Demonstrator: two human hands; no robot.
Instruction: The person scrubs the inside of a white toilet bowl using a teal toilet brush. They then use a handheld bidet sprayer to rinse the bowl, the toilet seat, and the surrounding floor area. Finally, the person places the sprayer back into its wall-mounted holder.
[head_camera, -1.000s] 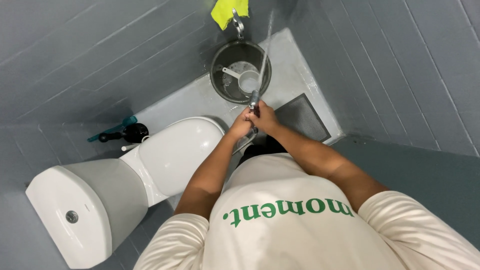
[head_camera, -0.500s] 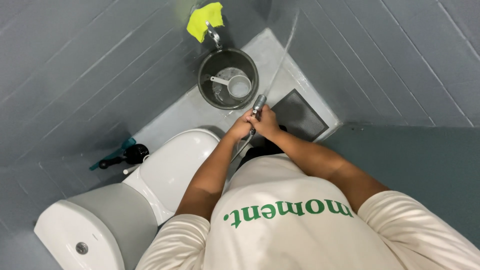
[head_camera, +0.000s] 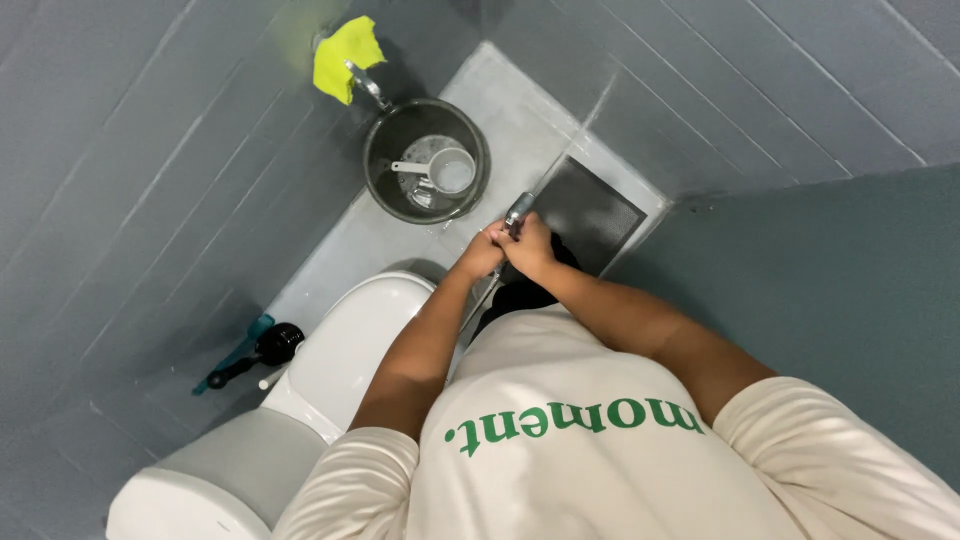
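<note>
Head view, entry one: my right hand (head_camera: 530, 245), closed around the slim chrome metal spray nozzle with its hose (head_camera: 518, 210). The nozzle head pokes out just above my knuckles, tilted up and away from me.

Entry two: my left hand (head_camera: 480, 255), touching the right one on its left side, fingers curled shut on the lower part of the same nozzle, where the thin hose drops away below both hands toward my body.

Entry three: round dark metal bucket (head_camera: 427, 160), near, up and to the left of my hands, holding a pale plastic dipper with a handle (head_camera: 445, 170).

Entry four: bright yellow cloth (head_camera: 343, 55), draped over a wall tap, farther up-left beyond the bucket.

Entry five: dark square floor mat (head_camera: 590, 210), just beside my right hand, on its right.

Entry six: white ceramic toilet with closed lid (head_camera: 340, 360), below and left of my left hand; a black brush with a teal handle (head_camera: 250, 355) lies well apart past it.

Change noted: half a second ago the hands and nozzle sat lower against the floor strip; now they lie closer to the bucket, and the grip has stayed two-handed. I judge the nozzle is being readied, not yet spraying; no water shows.
</note>
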